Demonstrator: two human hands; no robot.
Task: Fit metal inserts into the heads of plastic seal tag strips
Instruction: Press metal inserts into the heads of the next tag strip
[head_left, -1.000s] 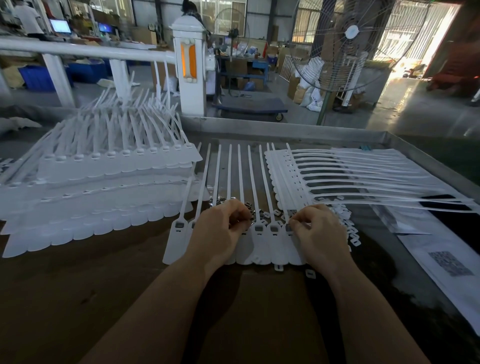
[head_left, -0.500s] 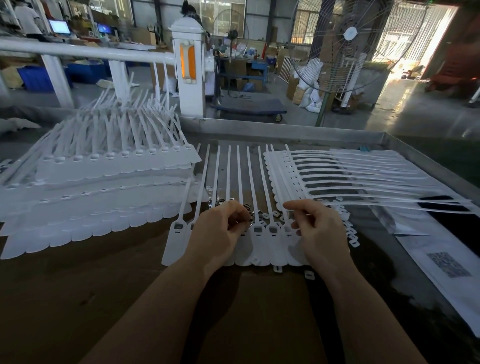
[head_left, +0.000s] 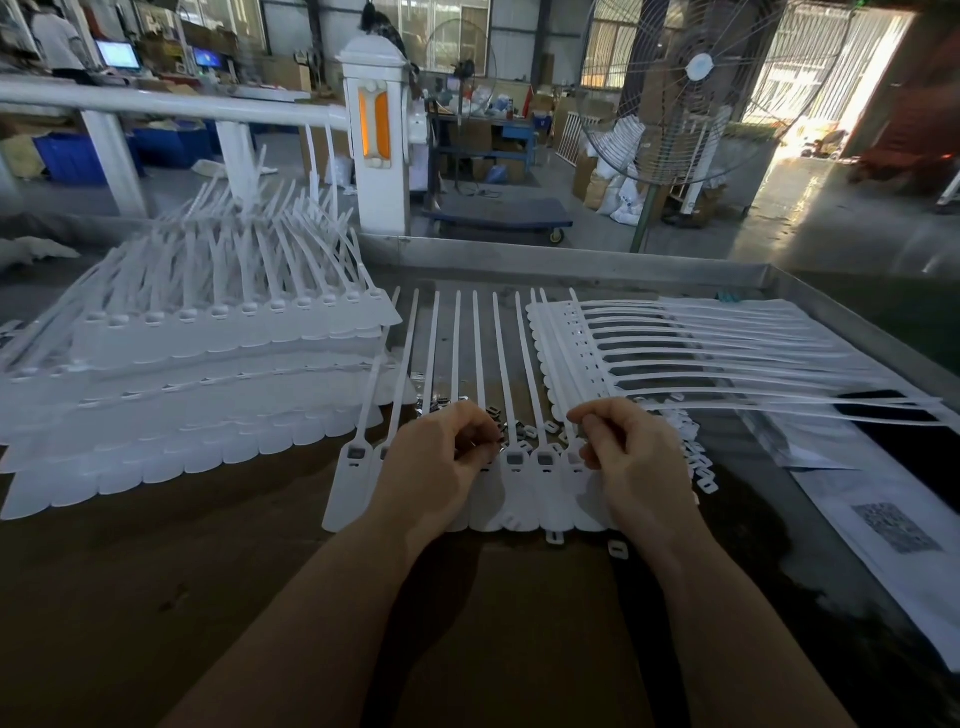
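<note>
White plastic strips (head_left: 519, 467) flat | left hand (head_left: 441, 457) curled on heads | right hand (head_left: 631, 457) fingers pinching, item unclear

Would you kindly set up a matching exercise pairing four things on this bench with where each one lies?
Things:
1. stacked tags
2. fanned tags
3. left hand
4. paper sheet

Places:
A. far right edge
B. far left
C. middle row of tags, beside the right hand
D. right of centre, tails pointing right

Pairs: 1-B, 2-D, 3-C, 4-A
</note>
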